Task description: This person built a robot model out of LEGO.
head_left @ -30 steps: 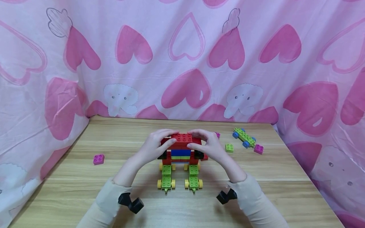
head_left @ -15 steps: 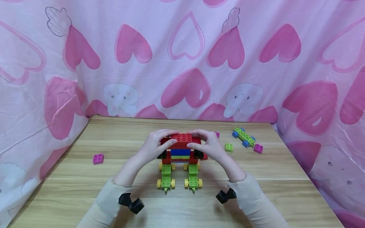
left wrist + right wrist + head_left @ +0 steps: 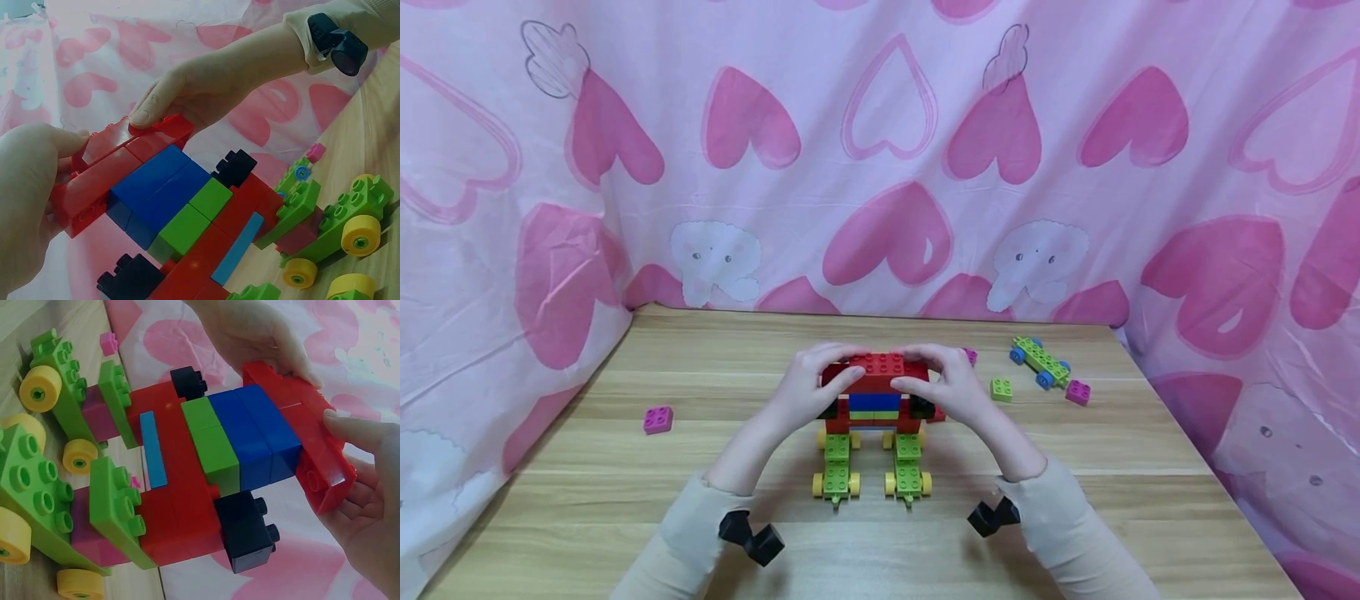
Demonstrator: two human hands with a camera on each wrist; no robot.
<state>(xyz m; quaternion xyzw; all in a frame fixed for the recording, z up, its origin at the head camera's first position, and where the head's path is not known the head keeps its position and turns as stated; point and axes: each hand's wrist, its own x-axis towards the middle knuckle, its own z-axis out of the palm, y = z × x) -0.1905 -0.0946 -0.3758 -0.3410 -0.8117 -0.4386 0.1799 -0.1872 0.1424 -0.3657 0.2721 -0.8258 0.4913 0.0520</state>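
A toy-brick figure stands upright on two green wheeled bases (image 3: 837,479) with yellow wheels. Across its top lie red bricks (image 3: 877,367), over blue bricks (image 3: 250,428) and green bricks (image 3: 194,215). Below these is a red body (image 3: 178,519) with a black brick (image 3: 245,531) at each side. My left hand (image 3: 805,385) grips the left end of the red top, its thumb on the near face. At the other end, my right hand (image 3: 957,385) holds the same red top between thumb and fingers. The hands partly hide the black bricks in the head view.
On the wooden table, a pink brick (image 3: 658,420) lies to the left. Farther right are a green brick (image 3: 1001,389), a green car base (image 3: 1040,362) with blue wheels and another pink brick (image 3: 1078,392). A heart-patterned curtain (image 3: 887,233) hangs behind the table.
Both hands keep their hold on the red top and the figure stays in place. The left forearm has shifted very slightly to the right.
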